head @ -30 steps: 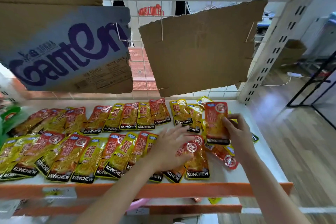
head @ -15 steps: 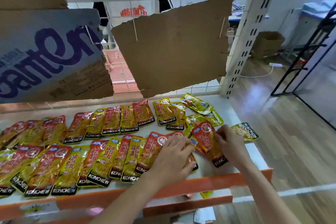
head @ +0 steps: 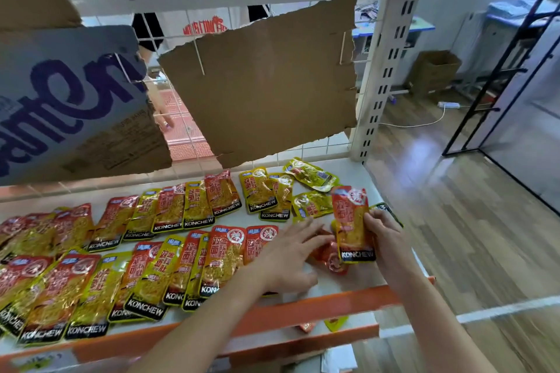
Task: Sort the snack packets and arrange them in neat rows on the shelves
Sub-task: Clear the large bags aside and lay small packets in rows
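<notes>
Right hand point(head: 382, 233) pinches one red packet point(head: 351, 222) at 3 o'clock; left hand point(head: 291, 254) spread flat on shelf point(head: 348, 281); two packet rows point(head: 169, 239).

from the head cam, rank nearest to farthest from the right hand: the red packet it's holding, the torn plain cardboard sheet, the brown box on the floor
1. The red packet, gripped in the right hand itself.
2. The torn plain cardboard sheet, up behind the shelf on the wire back.
3. The brown box, away on the floor beyond the shelf post, to the right.
</notes>
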The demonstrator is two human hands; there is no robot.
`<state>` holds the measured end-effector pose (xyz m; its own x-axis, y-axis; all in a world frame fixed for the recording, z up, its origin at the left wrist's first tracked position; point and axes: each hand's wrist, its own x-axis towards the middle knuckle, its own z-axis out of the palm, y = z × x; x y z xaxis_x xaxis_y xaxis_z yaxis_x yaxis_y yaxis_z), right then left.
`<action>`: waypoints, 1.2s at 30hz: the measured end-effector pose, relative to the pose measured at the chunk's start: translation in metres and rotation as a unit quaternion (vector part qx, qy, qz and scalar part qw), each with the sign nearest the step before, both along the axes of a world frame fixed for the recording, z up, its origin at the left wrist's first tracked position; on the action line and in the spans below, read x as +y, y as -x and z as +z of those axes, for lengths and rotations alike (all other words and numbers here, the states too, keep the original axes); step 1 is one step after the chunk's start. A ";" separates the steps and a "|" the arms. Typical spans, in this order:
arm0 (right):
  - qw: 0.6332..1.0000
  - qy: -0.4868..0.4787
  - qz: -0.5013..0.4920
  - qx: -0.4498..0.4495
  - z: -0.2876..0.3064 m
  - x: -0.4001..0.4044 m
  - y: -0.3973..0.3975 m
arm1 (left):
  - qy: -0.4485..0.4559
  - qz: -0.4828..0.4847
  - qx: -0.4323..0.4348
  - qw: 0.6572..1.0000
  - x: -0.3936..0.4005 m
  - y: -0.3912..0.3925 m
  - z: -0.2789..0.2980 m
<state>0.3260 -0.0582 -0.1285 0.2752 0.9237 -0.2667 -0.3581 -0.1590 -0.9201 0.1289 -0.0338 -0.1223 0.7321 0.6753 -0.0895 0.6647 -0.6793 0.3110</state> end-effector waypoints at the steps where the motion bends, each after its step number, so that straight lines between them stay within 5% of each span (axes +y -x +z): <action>1: 0.999 0.004 -0.009 0.038 -0.003 0.000 -0.004 | 0.021 -0.008 0.010 1.000 0.002 -0.002 -0.001; 7: 0.995 0.014 -0.032 0.089 -0.009 0.001 -0.017 | -0.056 -0.019 -0.098 0.993 0.000 0.002 -0.007; 9: 0.995 0.000 -0.017 0.101 -0.006 0.000 -0.015 | -0.052 0.077 -0.193 0.977 -0.005 -0.002 -0.003; 12: 0.995 -0.028 0.008 0.092 -0.007 -0.004 -0.013 | 0.083 0.265 -0.394 0.877 -0.010 -0.010 0.006; 14: 0.997 -0.047 0.052 -0.005 -0.009 -0.007 -0.010 | 0.190 0.320 -0.444 0.815 -0.012 -0.010 0.006; 17: 0.986 -0.073 0.061 -0.135 -0.010 -0.008 -0.005 | 0.256 0.335 -0.397 0.815 -0.025 -0.009 0.009; 25: 0.974 -0.047 0.173 -0.140 -0.009 -0.009 -0.006 | 0.232 0.359 -0.358 0.830 -0.038 -0.016 0.010; 28: 0.924 -0.058 0.223 -0.305 -0.011 -0.011 -0.001 | 0.182 0.382 -0.315 0.850 -0.040 -0.020 0.007; 32: 0.892 -0.091 0.235 -0.377 -0.011 -0.011 0.004 | 0.124 0.394 -0.254 0.875 -0.047 -0.027 0.005; 36: 0.810 -0.130 0.181 -0.542 -0.014 -0.017 0.011 | 0.028 0.386 -0.156 0.909 -0.055 -0.030 0.004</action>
<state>0.3152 -0.0750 -0.1423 -0.0848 0.9822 0.1678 0.7100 0.1777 -0.6814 0.1584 -0.0889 -0.1185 0.0383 0.9992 -0.0093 0.8102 -0.0255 0.5856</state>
